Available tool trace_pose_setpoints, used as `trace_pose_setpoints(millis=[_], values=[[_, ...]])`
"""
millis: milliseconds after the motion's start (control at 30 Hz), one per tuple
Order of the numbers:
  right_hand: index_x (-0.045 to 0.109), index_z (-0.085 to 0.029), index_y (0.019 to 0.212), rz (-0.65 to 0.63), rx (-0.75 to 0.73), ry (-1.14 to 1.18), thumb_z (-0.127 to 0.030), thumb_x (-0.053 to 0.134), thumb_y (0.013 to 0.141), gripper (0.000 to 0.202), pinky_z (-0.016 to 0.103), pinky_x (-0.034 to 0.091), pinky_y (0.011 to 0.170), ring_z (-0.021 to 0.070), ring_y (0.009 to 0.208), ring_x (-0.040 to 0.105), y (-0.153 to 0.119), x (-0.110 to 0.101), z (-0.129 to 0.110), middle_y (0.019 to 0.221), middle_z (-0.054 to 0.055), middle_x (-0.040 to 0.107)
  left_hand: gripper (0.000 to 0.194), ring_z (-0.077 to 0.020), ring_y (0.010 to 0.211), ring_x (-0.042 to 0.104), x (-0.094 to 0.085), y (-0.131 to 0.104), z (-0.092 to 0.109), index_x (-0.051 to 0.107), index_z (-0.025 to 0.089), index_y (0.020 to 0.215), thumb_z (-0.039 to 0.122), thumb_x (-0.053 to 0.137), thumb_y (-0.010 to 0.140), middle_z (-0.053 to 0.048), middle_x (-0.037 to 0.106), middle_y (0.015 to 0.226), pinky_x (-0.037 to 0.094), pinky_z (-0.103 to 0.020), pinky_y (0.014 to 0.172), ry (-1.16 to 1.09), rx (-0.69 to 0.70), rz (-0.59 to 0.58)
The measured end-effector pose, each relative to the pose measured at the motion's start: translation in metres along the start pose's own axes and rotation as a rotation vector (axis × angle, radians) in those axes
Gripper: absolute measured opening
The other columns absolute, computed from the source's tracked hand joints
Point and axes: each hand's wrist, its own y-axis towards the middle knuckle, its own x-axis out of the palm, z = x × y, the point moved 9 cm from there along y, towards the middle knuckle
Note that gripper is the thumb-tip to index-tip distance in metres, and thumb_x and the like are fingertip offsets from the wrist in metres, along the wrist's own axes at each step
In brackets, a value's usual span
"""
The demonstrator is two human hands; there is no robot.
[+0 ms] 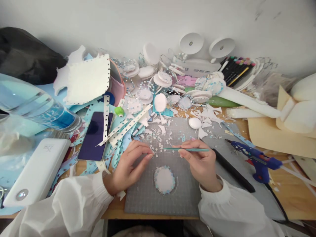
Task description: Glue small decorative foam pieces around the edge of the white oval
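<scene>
My right hand (203,161) grips a slim pair of teal tweezers (197,150), whose tips point left over scattered small white paper flowers (160,144). On the left, my left hand (133,161) has thumb and forefinger pinched together beside these cut-outs; a tiny pale bit shows at the fingertips, too small to name. Between and below both hands, a round white disc (164,179) edged with small blue and white cut-outs lies flat on the grey cutting mat (148,200). Neither hand touches the disc. A few light blue cut-outs (182,137) lie farther back.
Decorated discs (144,93) pile up along the wall. Left stand a phone (92,135), a power bank (37,171), a water bottle (44,108) and punched paper strips (133,123). A blue glue gun (256,158) and a black stick-like tool (233,169) lie right, near paper scraps (203,126).
</scene>
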Motion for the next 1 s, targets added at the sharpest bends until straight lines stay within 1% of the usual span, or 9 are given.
trace_pose_setpoints(millis=[133,300,400,500,633,700,767,867,1000], values=[[0.066,-0.023,0.080,-0.008,-0.246,-0.232,-0.012,0.071,0.077,0.013,0.037,0.059,0.070,0.0219,0.079,0.072,-0.005,0.009,-0.039,0.076,0.003,0.071,0.025,-0.0157,0.069,0.056,0.000,0.001,-0.008,0.068,0.015,0.088,0.030,0.049,0.095,-0.006,0.064,0.075,0.046,-0.027,0.064,-0.145,-0.133,-0.020],[0.067,-0.026,0.098,-0.267,-0.767,-0.641,-0.006,0.063,0.081,0.026,0.034,0.056,0.061,0.0188,0.070,0.069,-0.038,0.064,-0.090,0.088,0.005,0.076,0.042,-0.0168,0.068,0.058,0.010,-0.005,-0.017,0.073,0.015,0.079,0.048,0.051,0.092,-0.005,0.068,0.071,0.047,-0.029,0.067,-0.418,-0.332,-0.082],[0.068,-0.022,0.098,-0.430,-1.032,-0.798,-0.007,0.056,0.086,0.023,0.031,0.055,0.058,0.0179,0.069,0.068,-0.064,0.098,-0.094,0.089,0.007,0.076,0.043,-0.0174,0.068,0.058,0.023,-0.015,-0.027,0.072,0.014,0.073,0.052,0.057,0.087,-0.005,0.068,0.070,0.046,-0.029,0.068,-0.638,-0.479,-0.123],[0.068,-0.020,0.089,-0.435,-1.128,-0.901,-0.005,0.059,0.084,0.018,0.031,0.054,0.059,0.0178,0.069,0.066,-0.077,0.115,-0.088,0.084,0.007,0.075,0.038,-0.0141,0.062,0.052,0.032,-0.022,-0.034,0.069,0.013,0.068,0.047,0.064,0.083,-0.003,0.063,0.063,0.042,-0.026,0.063,-0.805,-0.562,-0.126],[0.066,-0.019,0.094,-0.361,-0.926,-0.943,-0.006,0.055,0.086,0.019,0.033,0.055,0.068,0.0189,0.076,0.065,-0.068,0.110,-0.079,0.089,0.008,0.073,0.040,-0.0092,0.054,0.041,0.034,-0.024,-0.038,0.061,0.013,0.057,0.042,0.066,0.083,0.002,0.049,0.054,0.032,-0.023,0.054,-0.895,-0.574,-0.097],[0.064,-0.019,0.104,-0.340,-0.740,-0.915,-0.008,0.053,0.087,0.023,0.035,0.055,0.075,0.0202,0.087,0.064,-0.062,0.094,-0.074,0.097,0.009,0.069,0.037,-0.0094,0.053,0.041,0.035,-0.025,-0.039,0.062,0.013,0.060,0.041,0.066,0.083,0.002,0.049,0.054,0.031,-0.023,0.053,-0.920,-0.590,-0.099],[0.060,-0.021,0.108,-0.247,-0.533,-0.893,-0.012,0.053,0.087,0.024,0.032,0.054,0.073,0.0188,0.083,0.064,-0.057,0.068,-0.066,0.094,0.008,0.067,0.034,-0.0104,0.054,0.043,0.035,-0.026,-0.040,0.064,0.013,0.062,0.041,0.065,0.083,0.001,0.052,0.055,0.031,-0.024,0.053,-0.945,-0.609,-0.105],[0.055,-0.022,0.106,-0.108,-0.185,-0.818,-0.023,0.054,0.090,0.016,0.024,0.051,0.056,0.0138,0.060,0.060,-0.062,0.028,-0.041,0.070,0.000,0.062,0.034,-0.0110,0.054,0.044,0.034,-0.024,-0.040,0.063,0.014,0.058,0.038,0.065,0.083,0.000,0.052,0.055,0.032,-0.024,0.054,-0.978,-0.610,-0.106],[0.051,-0.022,0.108,-0.151,0.182,-0.612,-0.033,0.049,0.093,0.019,0.023,0.052,0.060,0.0133,0.062,0.062,-0.085,0.014,0.003,0.069,-0.001,0.064,0.035,-0.0115,0.057,0.045,0.035,-0.021,-0.037,0.061,0.014,0.054,0.034,0.063,0.082,0.000,0.052,0.054,0.035,-0.024,0.059,-0.990,-0.597,-0.128]])
